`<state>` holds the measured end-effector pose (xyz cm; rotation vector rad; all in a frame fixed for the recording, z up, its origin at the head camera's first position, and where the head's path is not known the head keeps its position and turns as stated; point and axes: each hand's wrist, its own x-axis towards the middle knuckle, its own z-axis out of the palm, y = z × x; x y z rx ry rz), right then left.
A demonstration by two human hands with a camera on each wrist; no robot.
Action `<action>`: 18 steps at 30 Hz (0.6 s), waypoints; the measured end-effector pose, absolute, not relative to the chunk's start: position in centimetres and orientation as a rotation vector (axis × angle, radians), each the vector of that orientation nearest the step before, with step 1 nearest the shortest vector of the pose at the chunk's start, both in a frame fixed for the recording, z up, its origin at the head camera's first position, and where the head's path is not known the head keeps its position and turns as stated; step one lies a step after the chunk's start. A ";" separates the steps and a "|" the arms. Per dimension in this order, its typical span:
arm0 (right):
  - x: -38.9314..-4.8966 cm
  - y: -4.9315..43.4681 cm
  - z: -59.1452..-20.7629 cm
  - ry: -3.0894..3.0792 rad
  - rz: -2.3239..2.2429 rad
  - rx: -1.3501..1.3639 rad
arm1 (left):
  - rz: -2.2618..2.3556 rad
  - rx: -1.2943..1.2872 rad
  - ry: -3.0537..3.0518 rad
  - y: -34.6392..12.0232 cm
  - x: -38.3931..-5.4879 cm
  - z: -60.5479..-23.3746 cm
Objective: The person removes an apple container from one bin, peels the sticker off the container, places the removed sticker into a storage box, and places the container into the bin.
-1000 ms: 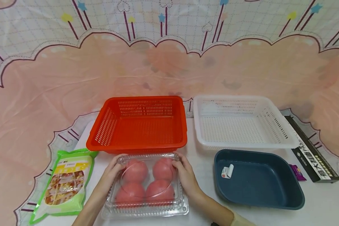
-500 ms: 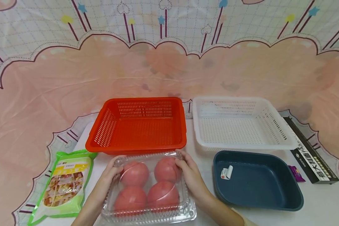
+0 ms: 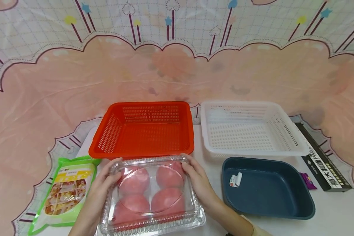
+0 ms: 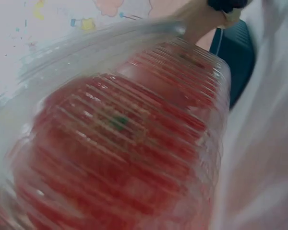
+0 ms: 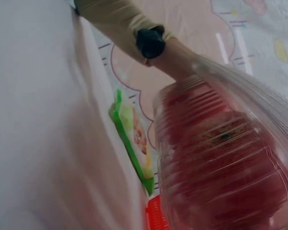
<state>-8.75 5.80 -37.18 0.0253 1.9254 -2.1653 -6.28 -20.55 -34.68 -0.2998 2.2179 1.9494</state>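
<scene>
A clear plastic clamshell box (image 3: 151, 213) holds several large pinkish-red tomatoes (image 3: 134, 182) under its ribbed, closed lid. My left hand (image 3: 102, 185) grips its far left corner, thumb on the lid's edge. On the other side my right hand (image 3: 200, 183) holds the far right corner in the same way. Most of the fingers are hidden beneath the box. Through the ribbed side, the left wrist view shows a tomato (image 4: 105, 158) with a green and brown stem scar. A similar tomato (image 5: 225, 163) fills the box's side in the right wrist view.
Behind the box stands a red basket (image 3: 141, 154), with a white basket (image 3: 255, 152) to its right. A dark blue basin (image 3: 271, 200) holds a small white item (image 3: 236, 180). A green food bag (image 3: 66, 190) lies left; a black box (image 3: 324, 160) and purple packet (image 3: 308, 181) lie right.
Both hands have raised the tomato box towards the camera, and it looks larger. It first tilted, then shifted slightly left. The hands have kept their hold on it.
</scene>
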 end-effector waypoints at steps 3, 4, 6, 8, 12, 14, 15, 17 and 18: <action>-8.7 5.7 -37.2 1.942 -2.169 0.002 | 1.943 -0.306 2.219 -20.7 -6.0 -34.0; -8.6 5.8 -37.1 1.954 -2.165 0.001 | 1.943 -0.300 2.216 -20.7 -6.0 -33.8; -8.6 5.9 -36.9 1.964 -2.163 -0.003 | 1.948 -0.280 2.220 -20.8 -5.9 -33.6; -8.6 6.1 -36.4 1.965 -2.160 -0.012 | 1.959 -0.262 2.221 -20.7 -5.9 -33.4; -8.6 6.3 -35.5 1.954 -2.162 -0.028 | 1.992 -0.259 2.218 -20.6 -5.9 -33.1; -8.8 6.5 -35.1 1.938 -2.163 -0.031 | 2.010 -0.258 2.220 -20.5 -6.1 -32.9; -8.9 6.5 -34.8 1.936 -2.164 -0.038 | 2.019 -0.261 2.225 -20.5 -6.2 -32.8; -9.4 6.6 -34.4 1.934 -2.165 -0.059 | 2.055 -0.266 2.223 -20.5 -6.5 -32.5; -9.8 6.6 -34.1 1.938 -2.168 -0.068 | 2.086 -0.254 2.218 -20.5 -6.7 -32.3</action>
